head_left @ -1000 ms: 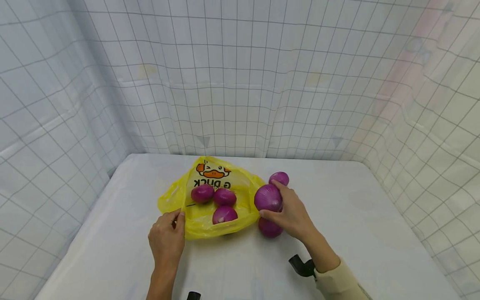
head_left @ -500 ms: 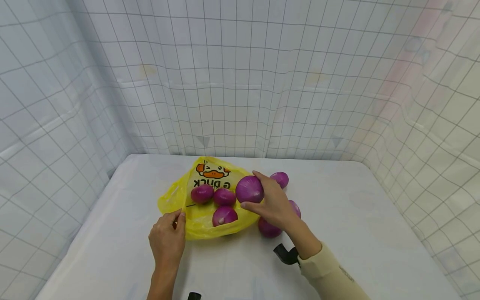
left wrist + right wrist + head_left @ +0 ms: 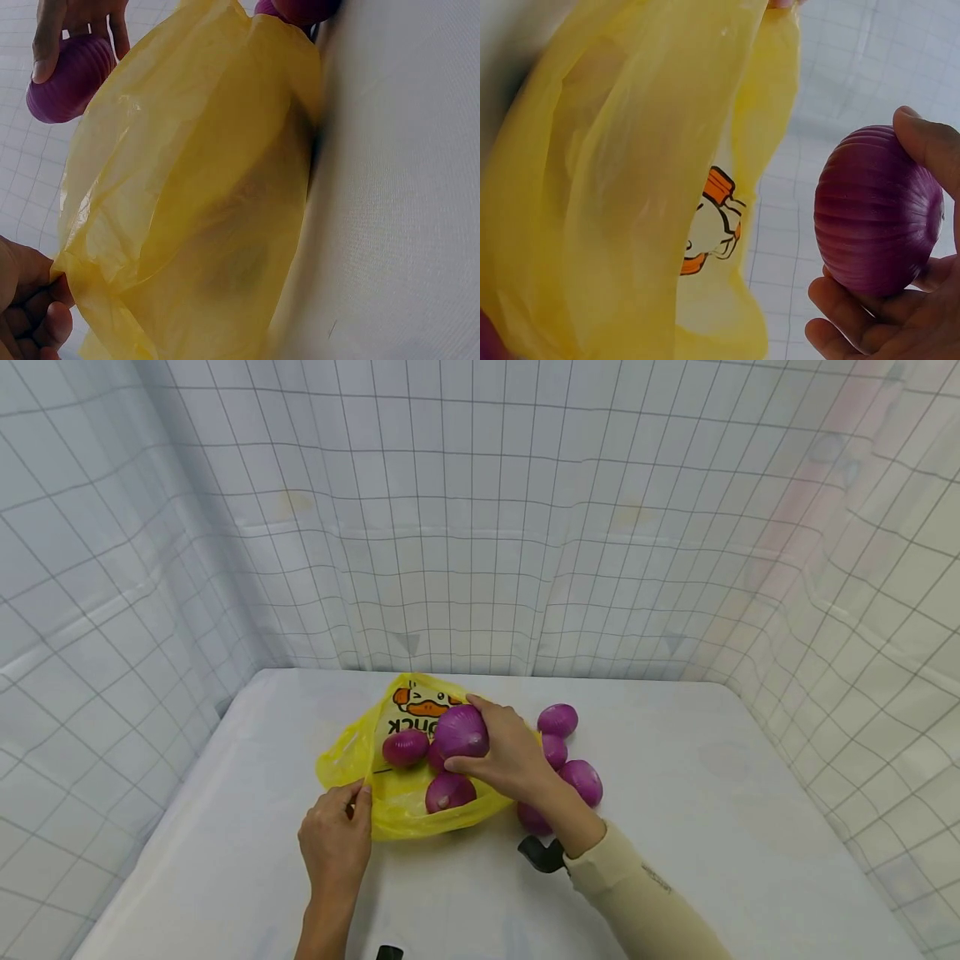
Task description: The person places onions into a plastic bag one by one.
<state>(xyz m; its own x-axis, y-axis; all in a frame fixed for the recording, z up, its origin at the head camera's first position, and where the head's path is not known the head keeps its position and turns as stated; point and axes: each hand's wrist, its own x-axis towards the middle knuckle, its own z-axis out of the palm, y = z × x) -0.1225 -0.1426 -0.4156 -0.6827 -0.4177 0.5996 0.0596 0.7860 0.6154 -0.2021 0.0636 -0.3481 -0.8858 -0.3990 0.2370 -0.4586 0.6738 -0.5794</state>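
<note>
Pinching the left rim of a thin, yellow plastic bag (image 3: 397,822), the left hand (image 3: 335,837) has its grip closed on the film. Inside the bag, on the white counter (image 3: 465,902), lie 3 round, purple onions (image 3: 450,792), 1 mostly hidden. Just right of the bag rest 4 loose purple onions (image 3: 581,782), 1 partly behind the right arm. The right hand (image 3: 513,756) has its grip curled round a big, ribbed, purple onion (image 3: 461,731) above the bag's mouth. Farther back, the bag shows a black-and-orange duck print (image 3: 423,706); behind the counter hangs a white, grid-lined sheet (image 3: 480,527).
</note>
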